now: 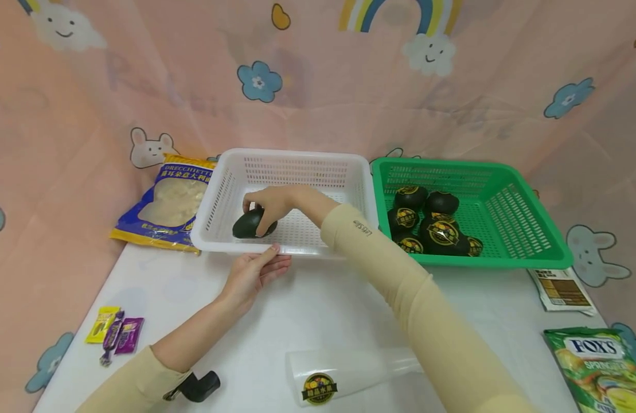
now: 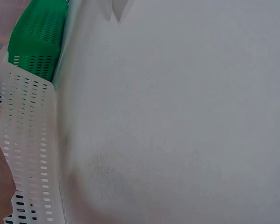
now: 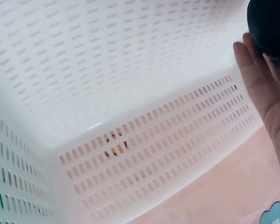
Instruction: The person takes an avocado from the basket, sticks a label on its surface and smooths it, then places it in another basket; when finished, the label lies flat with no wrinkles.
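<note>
My right hand point(image 1: 266, 207) reaches into the white basket point(image 1: 222, 195) and grips a dark avocado point(image 1: 250, 223) that sits low on the basket floor at its front left. The right wrist view shows the avocado point(image 3: 270, 28) against my fingers point(image 3: 259, 84) with the basket wall point(image 3: 144, 140) behind. My left hand point(image 1: 256, 269) rests open against the basket's near rim, thumb touching the edge. In the left wrist view only a sliver of that hand point(image 2: 0, 186) shows beside the white basket wall point(image 2: 28, 140). The green basket point(image 1: 529, 229) on the right holds several labelled avocados point(image 1: 436, 229).
A pasta bag point(image 1: 168, 206) lies left of the white basket. Candy wrappers point(image 1: 113, 332) lie at the table's left edge, a clear plastic wrapper with a label point(image 1: 338, 376) at the front, a Fox's candy bag point(image 1: 601, 367) and a small packet point(image 1: 560, 289) on the right.
</note>
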The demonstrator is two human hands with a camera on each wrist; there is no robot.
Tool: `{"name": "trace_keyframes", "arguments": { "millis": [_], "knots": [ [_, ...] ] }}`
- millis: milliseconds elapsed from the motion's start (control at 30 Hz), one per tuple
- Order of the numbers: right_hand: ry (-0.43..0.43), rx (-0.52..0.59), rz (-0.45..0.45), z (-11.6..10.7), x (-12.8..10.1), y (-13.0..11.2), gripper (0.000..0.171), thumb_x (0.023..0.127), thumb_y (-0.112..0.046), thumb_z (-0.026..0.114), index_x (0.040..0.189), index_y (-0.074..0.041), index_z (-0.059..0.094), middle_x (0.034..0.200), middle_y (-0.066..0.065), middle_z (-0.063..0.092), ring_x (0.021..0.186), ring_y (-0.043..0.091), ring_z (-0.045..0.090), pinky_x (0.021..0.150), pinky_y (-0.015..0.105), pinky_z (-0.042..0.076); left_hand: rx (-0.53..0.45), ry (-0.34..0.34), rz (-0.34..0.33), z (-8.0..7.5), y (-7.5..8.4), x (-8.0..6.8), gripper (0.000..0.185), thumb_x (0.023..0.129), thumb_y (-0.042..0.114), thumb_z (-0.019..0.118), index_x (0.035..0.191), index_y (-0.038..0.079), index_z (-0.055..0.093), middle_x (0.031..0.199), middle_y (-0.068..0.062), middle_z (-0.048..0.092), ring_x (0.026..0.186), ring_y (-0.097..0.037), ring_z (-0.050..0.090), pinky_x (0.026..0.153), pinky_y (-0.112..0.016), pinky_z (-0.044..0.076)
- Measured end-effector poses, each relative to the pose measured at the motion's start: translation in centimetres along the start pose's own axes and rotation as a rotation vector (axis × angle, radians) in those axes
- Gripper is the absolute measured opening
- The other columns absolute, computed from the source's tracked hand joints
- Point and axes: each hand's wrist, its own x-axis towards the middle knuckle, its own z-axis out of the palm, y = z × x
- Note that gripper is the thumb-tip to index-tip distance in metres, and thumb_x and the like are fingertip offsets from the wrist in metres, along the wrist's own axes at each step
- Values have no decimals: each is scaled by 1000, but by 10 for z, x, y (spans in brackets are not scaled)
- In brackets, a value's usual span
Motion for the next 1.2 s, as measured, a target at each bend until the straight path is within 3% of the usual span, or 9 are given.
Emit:
{"name": "trace_keyframes", "arguments": {
  "millis": [233,433,567,833,967,1067,1200],
  "knots": [
    [162,125,-73,-18,-57,14,56,79,-31,78,127,-22,49,123,4,54,103,20,57,87,31,49,-1,18,-7,3,0,1,37,100,13,57,119,-19,54,86,-8,73,85,-15,71,86,-31,54],
    [319,229,-139,-6,-118,20,59,78,-36,81,128,-23,53,123,-3,55,109,15,54,88,32,51,27,15,-11,3,-1,3,43,101,15,56,125,-19,49,88,-8,73,86,-15,71,86,-30,54],
    [424,337,-151,22,-161,19,59,80,-32,81,132,-21,54,128,-6,54,117,13,49,95,35,47,29,18,-4,3,-2,2,42,101,14,55,125,-20,47,87,-8,73,86,-16,71,85,-31,55],
    [463,689,-82,98,-235,11,65,80,-12,80,137,-13,47,136,6,47,116,29,54,90,40,53,26,35,-7,4,-2,0,38,99,16,58,120,-17,52,85,-8,73,85,-17,71,85,-32,55],
    [477,831,-24,133,-254,19,65,81,-11,79,137,-10,46,135,10,48,117,32,51,92,40,52,37,25,-4,2,-2,-2,31,99,20,60,109,-10,60,86,-7,73,88,-17,71,87,-32,54],
    [497,905,46,155,-262,31,64,81,-12,79,137,-11,48,134,12,49,117,33,51,92,40,51,74,14,-7,1,-3,-3,38,98,27,61,110,-9,59,90,-7,73,89,-17,71,88,-32,54],
    [519,971,139,179,-267,47,63,82,-15,78,138,-11,50,134,15,49,115,32,51,90,40,49,237,-60,-16,3,-12,-10,54,98,36,60,124,-11,54,104,-11,70,96,-18,68,90,-32,53]
  ]
}}
